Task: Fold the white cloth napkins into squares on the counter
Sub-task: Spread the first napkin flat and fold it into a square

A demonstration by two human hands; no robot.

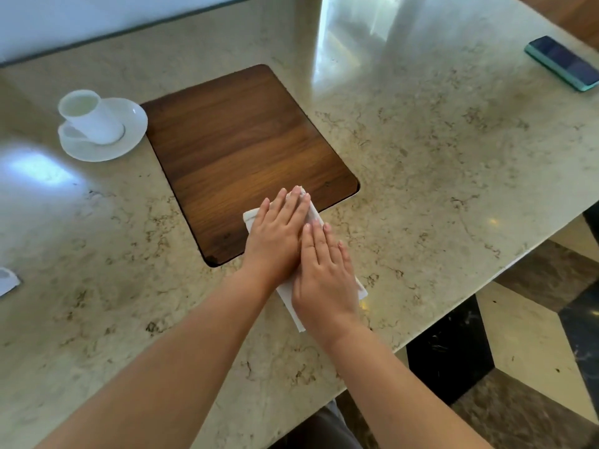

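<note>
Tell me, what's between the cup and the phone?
In the head view, the wooden board lies beside the white cup on its saucer; from there to the phone, only bare marble counter.

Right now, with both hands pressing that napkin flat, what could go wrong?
The napkin straddles the wooden inset's edge, so the crease may press unevenly there. The left hand and right hand hide most of the cloth, so skewed layers could go unnoticed. A wide sweep leftward might reach the cup on its saucer.

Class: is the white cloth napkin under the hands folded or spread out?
Folded: the white cloth napkin is a narrow strip pressed flat beneath left hand and right hand.
</note>
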